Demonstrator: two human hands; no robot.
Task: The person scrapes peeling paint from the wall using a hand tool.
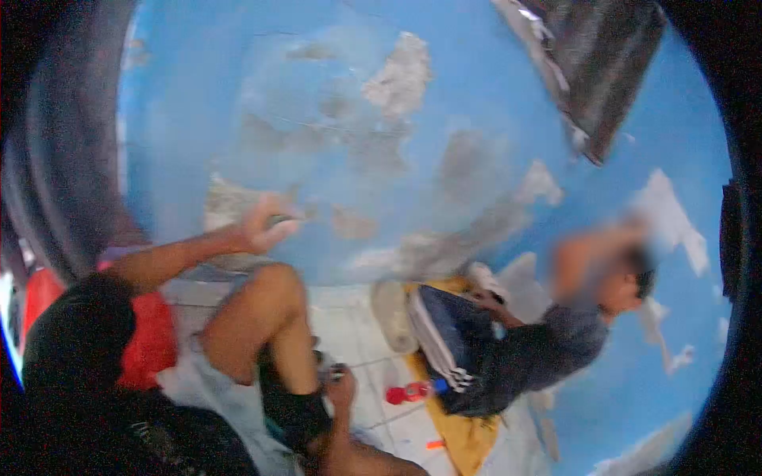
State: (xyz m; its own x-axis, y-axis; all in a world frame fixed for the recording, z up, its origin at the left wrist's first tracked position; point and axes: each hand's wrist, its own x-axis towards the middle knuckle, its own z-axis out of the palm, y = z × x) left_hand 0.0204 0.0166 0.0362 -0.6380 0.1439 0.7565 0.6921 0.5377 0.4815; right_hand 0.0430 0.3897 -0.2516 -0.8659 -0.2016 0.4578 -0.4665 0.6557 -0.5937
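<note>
My left hand [271, 225] is raised in front of the patchy blue wall [190, 135]. Its fingers are closed around a small dark object [278, 220], too blurred to name. Grey and bare patches of flaked paint surround that hand. Lower down, beside my bent knee [278, 285], my right hand [341, 389] hangs over the white tiled floor [373, 369]. The fingers there are curled at a small dark thing [339, 370], whose kind does not show.
At right a co-worker [524, 357] sits by the wall, one arm raised to it. Under them lies a yellow cloth [460, 428]. A red-and-blue item [409, 392] and an orange piece [435, 445] are on the floor. A red surface [151, 333] stands behind my arm.
</note>
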